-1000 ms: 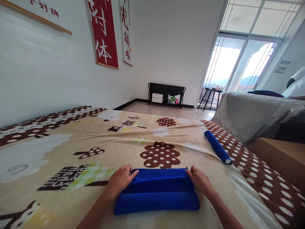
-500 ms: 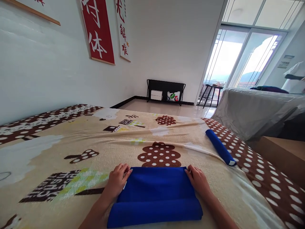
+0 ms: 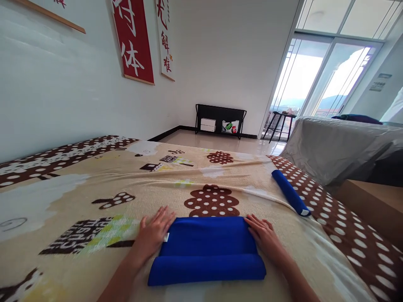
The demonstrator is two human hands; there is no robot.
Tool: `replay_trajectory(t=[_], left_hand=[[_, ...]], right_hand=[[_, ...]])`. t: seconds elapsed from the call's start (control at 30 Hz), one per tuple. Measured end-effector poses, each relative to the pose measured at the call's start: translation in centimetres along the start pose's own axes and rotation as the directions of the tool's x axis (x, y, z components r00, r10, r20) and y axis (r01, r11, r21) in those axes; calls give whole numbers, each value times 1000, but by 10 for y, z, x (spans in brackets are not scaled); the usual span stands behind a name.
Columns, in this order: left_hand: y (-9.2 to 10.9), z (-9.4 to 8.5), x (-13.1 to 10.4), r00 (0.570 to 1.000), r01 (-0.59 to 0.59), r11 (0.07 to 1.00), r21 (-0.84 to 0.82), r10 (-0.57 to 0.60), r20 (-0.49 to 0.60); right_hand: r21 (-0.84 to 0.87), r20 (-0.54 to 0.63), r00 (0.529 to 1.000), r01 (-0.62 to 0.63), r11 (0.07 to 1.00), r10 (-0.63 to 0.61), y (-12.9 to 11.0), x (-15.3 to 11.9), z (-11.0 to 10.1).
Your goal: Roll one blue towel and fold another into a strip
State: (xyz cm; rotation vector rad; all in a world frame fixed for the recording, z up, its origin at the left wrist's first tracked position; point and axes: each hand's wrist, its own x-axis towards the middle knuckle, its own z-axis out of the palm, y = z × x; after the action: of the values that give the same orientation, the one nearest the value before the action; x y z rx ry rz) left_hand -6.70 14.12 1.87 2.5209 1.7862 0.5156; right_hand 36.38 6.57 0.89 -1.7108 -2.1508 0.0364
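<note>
red wall banner with white characters (image 3: 134, 40) chopped off at the top edge, stuff on the far black metal shelf (image 3: 220, 121) way too tiny to make out

Blue towel (image 3: 206, 247), brown-dotted beige blanket (image 3: 94, 197)

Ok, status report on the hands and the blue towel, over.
Left hand and right hand flat, open, at the towel's ends. Towel part-rolled on blanket. Rolled towel apart, far right.
</note>
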Motion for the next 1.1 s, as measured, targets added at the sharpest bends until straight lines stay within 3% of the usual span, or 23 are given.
replay_trajectory(t=[0.07, 0.13, 0.23, 0.3, 0.33, 0.4, 0.5, 0.57, 0.67, 0.77, 0.83, 0.93, 1.0, 1.03, 1.1], left_hand=[[-1, -10, -22, 993, 19, 1000, -1, -19, -119], [3, -23, -54, 965, -112, 993, -20, 104, -242], [19, -34, -99, 854, -422, 903, 79, 425, -301], [31, -32, -115, 817, -498, 851, 166, 525, -239], [37, -29, -118, 822, -489, 852, 188, 522, -227], [44, -20, -115, 854, -412, 892, 185, 449, -264], [47, -10, -104, 868, -332, 929, 162, 368, -332], [43, -8, -100, 869, -344, 929, 139, 371, -326], [37, -9, -104, 888, -360, 925, 121, 379, -259], [50, -9, -106, 916, -238, 942, 236, 298, -268], [74, -8, -101, 889, -199, 926, 322, 309, -337], [116, -3, -87, 798, -424, 848, 319, 516, -310], [125, 1, -80, 777, -530, 812, 244, 580, -246], [120, 4, -79, 799, -518, 829, 209, 557, -226], [93, 9, -81, 892, -383, 909, 164, 410, -188]], right_hand=[[-25, -56, 996, -67, 997, 65, 2, -20, -8], [-63, -115, 993, -36, 997, 29, -6, -46, -15], [-187, -179, 947, 233, 954, -266, -29, -81, -15], [-279, -231, 872, 365, 888, -431, -44, -91, -8], [-309, -259, 845, 386, 869, -467, -50, -92, -4], [-327, -301, 837, 359, 874, -456, -59, -87, 1], [-245, -304, 886, 283, 927, -351, -66, -75, -4], [-181, -277, 915, 249, 951, -292, -66, -73, -12], [-152, -208, 930, 274, 950, -302, -65, -78, -19], [-224, -293, 911, 228, 947, -289, -78, -77, -9], [-276, -377, 877, 201, 940, -298, -98, -68, 6], [-220, -361, 841, 342, 914, -402, -131, -50, 30], [-146, -286, 869, 377, 915, -403, -137, -45, 36], [-129, -233, 904, 336, 933, -358, -132, -45, 34], [-134, -111, 974, 179, 975, -195, -109, -50, 24]])
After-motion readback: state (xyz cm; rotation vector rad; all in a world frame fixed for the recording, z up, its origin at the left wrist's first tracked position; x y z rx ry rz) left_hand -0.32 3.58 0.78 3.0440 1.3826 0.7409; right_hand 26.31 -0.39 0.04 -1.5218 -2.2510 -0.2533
